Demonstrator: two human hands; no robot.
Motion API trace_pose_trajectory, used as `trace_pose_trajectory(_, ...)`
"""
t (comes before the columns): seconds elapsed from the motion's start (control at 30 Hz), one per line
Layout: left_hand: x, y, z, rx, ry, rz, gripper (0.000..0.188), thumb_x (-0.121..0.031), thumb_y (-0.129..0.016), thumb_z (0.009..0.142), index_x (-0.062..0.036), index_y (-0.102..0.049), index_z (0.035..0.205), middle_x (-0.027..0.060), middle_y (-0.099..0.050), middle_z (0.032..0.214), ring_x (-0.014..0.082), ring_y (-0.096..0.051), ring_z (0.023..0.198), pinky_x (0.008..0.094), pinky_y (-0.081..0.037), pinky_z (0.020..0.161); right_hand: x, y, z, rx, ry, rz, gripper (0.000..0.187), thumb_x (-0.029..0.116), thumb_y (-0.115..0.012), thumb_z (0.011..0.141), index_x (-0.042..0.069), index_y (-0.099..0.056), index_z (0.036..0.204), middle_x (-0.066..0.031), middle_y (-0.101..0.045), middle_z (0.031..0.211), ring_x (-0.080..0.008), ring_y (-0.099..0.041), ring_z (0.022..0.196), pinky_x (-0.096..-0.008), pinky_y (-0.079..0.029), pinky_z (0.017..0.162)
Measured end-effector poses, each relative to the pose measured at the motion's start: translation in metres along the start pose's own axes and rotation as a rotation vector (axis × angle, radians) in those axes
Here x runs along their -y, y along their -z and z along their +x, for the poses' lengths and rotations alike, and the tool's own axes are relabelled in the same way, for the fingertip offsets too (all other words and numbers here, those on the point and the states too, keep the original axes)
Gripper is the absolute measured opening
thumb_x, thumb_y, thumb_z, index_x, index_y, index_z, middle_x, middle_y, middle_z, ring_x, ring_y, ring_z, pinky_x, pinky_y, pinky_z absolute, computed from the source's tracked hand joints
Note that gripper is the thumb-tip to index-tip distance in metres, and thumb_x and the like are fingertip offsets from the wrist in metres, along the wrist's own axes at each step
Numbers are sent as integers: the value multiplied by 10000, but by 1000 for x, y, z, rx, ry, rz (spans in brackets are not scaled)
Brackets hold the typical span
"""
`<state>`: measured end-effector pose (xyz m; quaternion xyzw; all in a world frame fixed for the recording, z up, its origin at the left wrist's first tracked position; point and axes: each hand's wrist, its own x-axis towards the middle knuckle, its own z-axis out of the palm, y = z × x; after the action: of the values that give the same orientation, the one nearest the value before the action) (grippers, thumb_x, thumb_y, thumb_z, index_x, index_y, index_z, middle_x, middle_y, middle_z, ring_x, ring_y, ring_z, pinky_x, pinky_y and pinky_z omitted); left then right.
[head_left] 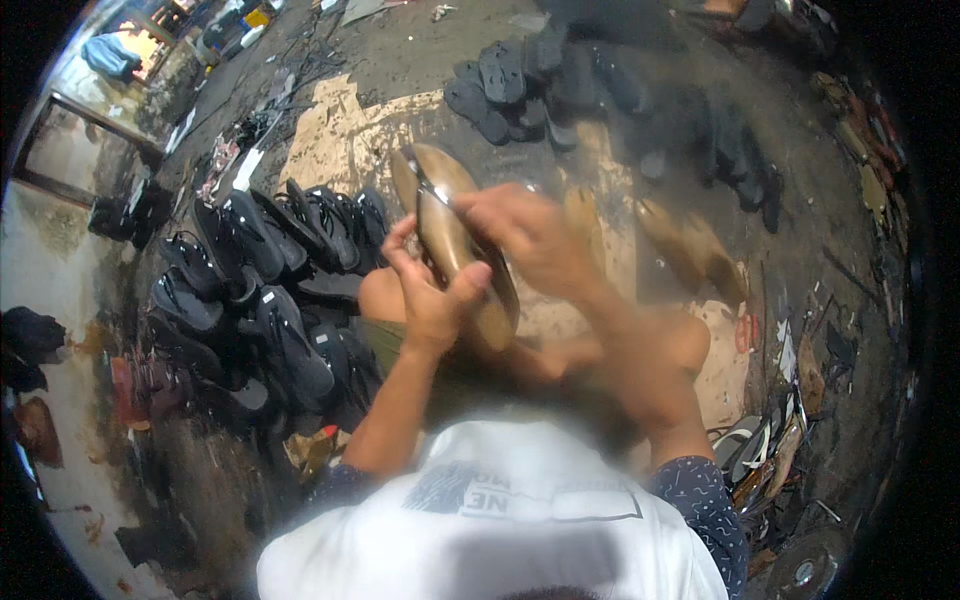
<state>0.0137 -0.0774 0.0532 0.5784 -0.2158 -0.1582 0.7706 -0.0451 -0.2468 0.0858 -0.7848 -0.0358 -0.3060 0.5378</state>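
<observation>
My left hand (435,305) is closed around a brown, foot-shaped shoe last (490,315), held tilted in front of my lap with its toe end pointing up and away. Thumb and fingers grip it from the near left side. Across its upper part runs a dark, shiny strap (432,190). Bent fingers of my right hand (520,225) close on the strap at the right edge of the last, and that arm is slightly blurred. What lies under the right fingertips is partly hidden.
Rows of black thong sandals (290,330) stand at my left. More brown lasts (685,245) lie to the right on cardboard (725,350). Dark foot-shaped soles (500,75) are spread farther off. Red-handled scissors (747,333) and scraps lie at the right.
</observation>
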Motion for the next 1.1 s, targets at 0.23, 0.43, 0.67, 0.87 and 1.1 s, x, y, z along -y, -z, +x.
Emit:
trace_pose_trajectory(0.23,-41,-21,28,203,-99,-600,1046,-690,-627,852,20,-305,1550,272,-438,1519,444,-437,1404,569,-385,1163,24,-34,-92,235,-699,1839,785,699,-409,983,174,-369,1565,-185,-614,1361,-376,-658,1160,-509,-579,932)
trace_pose_trajectory(0.43,-32,2,21,163,258,-530,719,-297,-496,991,14,-252,1592,192,-431,1548,321,-434,1422,463,-330,1202,52,-30,-78,-100,-589,1452,808,263,-646,944,69,-199,1589,-192,-514,1411,-314,-589,1245,-462,-533,1015)
trace_pose_trajectory(0.67,-39,-11,-4,242,406,-376,637,-147,-597,979,-7,-307,1528,135,-556,1384,223,-609,1186,353,-498,1032,20,-37,-87,-164,-507,707,852,88,-668,900,126,-175,1593,-179,-521,1361,-245,-568,1230,-413,-491,1031)
trace_pose_trajectory(0.87,-24,-6,-13,235,136,257,738,-29,-633,948,12,-242,1573,161,-530,1401,215,-575,1227,312,-499,996,21,-19,-75,-165,-630,1193,651,158,-584,978,36,-216,1501,-178,-536,1289,-193,-576,1162,-343,-507,982)
trace_pose_trajectory(1.1,-35,4,-10,352,214,212,925,-213,-719,956,28,-106,1605,191,-491,1444,269,-548,1282,357,-476,1048,10,-43,-77,-296,-418,609,688,219,-652,971,50,-258,1508,-167,-494,1345,-201,-550,1156,-332,-500,943)
